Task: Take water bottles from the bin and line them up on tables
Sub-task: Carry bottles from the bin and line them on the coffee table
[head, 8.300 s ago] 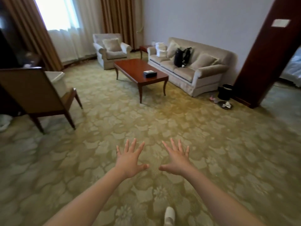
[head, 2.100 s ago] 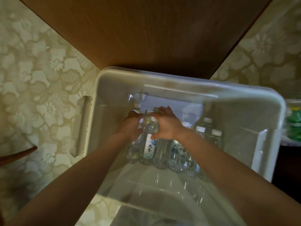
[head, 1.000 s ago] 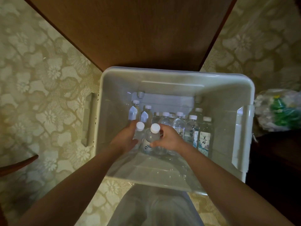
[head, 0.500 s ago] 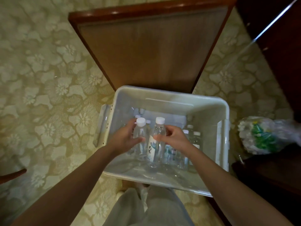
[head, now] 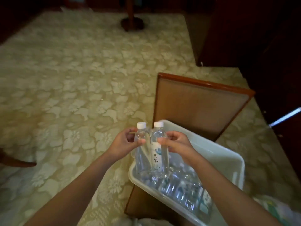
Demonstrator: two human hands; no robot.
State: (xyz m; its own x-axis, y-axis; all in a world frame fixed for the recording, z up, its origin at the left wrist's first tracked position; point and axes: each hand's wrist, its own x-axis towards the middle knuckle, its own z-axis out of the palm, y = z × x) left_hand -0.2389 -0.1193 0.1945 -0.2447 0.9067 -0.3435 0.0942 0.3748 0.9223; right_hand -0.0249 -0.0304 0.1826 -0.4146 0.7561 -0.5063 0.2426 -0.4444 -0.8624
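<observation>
I hold two clear water bottles with white caps upright, side by side, above the left edge of the white plastic bin [head: 228, 157]. My left hand [head: 123, 142] grips the left bottle [head: 141, 154] near its neck. My right hand [head: 175, 142] grips the right bottle [head: 158, 154], whose label faces me. Several more bottles [head: 184, 188] remain inside the bin, which sits on the seat of a wooden chair [head: 200, 105].
Patterned beige carpet [head: 73, 87] spreads to the left and ahead. A dark round furniture base [head: 132, 24] stands far ahead. Dark wooden furniture [head: 260, 38] fills the right side. A curved wooden chair leg [head: 16, 162] shows at the left edge. A plastic bag [head: 276, 207] lies at lower right.
Both hands have lifted a bottle each up out of the bin. The view has swung up and to the left, so the bin now lies at lower right.
</observation>
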